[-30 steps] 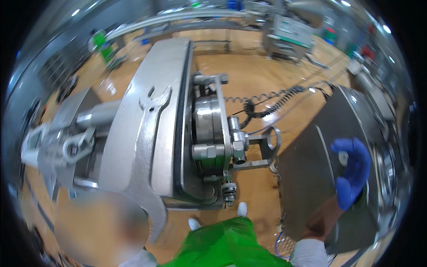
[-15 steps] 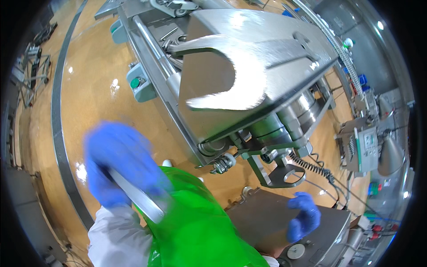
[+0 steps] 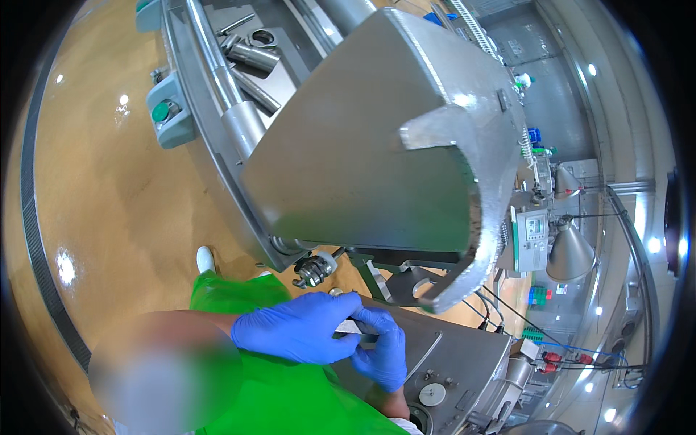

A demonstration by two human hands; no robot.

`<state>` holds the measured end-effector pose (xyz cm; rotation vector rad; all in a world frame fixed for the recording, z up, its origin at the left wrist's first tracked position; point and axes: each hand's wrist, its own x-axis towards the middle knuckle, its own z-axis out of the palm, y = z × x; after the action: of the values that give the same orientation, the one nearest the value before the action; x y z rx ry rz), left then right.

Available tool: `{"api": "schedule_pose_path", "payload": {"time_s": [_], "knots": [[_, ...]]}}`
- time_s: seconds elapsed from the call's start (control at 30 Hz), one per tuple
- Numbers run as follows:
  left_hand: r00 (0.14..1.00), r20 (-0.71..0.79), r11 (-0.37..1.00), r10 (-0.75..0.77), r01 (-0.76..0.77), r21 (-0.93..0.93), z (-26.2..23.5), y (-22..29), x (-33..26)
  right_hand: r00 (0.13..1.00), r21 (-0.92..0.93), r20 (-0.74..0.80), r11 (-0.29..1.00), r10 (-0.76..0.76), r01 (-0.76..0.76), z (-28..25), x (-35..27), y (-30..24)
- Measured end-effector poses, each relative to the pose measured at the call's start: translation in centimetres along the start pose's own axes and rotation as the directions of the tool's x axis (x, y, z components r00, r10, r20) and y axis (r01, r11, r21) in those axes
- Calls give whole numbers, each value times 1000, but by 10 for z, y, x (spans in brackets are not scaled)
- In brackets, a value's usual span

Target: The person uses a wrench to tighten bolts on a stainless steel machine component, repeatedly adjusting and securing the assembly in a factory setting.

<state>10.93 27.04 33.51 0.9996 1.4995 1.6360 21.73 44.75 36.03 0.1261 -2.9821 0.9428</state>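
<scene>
Both my hands wear blue gloves and meet just above my green apron (image 3: 290,391). My left hand (image 3: 301,328) reaches across from the left, fingers closed over a small flat silvery piece (image 3: 349,328). My right hand (image 3: 382,348) grips the same piece from the right, over the grey metal cabinet top (image 3: 449,355). Most of the piece is hidden between the fingers. Above the hands hangs a large stainless steel machine cover (image 3: 362,159) with a notched edge.
A threaded steel fitting (image 3: 313,270) juts out under the machine. Steel tubes and rings lie in a tray (image 3: 254,51) at the top. The floor (image 3: 94,203) is glossy tan with a drain grate at left. A funnel (image 3: 569,254) and control box (image 3: 533,235) stand right.
The view has swung round. My left hand came in from the left and my right hand came up from the cabinet; both now meet on the small silvery piece.
</scene>
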Motion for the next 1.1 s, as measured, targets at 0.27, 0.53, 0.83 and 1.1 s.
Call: {"api": "schedule_pose_path", "payload": {"time_s": [0.27, 0.53, 0.83, 1.1], "knots": [[968, -236, 995, -92, 80, -60, 15, -18, 48, 980, -261, -45, 949, -193, 175, -74, 10, 47], [587, -708, 882, 393, -23, 471, 59, -53, 74, 921, 989, -142, 93, 363, 116, -133, 24, 168], [308, -874, 879, 377, 179, 442, 68, -48, 96, 989, 311, -50, 943, 142, -120, -114, 76, 165], [339, -839, 818, 426, 251, 517, 69, -52, 91, 958, 5, -176, 973, -227, 231, -101, 91, 146]]}}
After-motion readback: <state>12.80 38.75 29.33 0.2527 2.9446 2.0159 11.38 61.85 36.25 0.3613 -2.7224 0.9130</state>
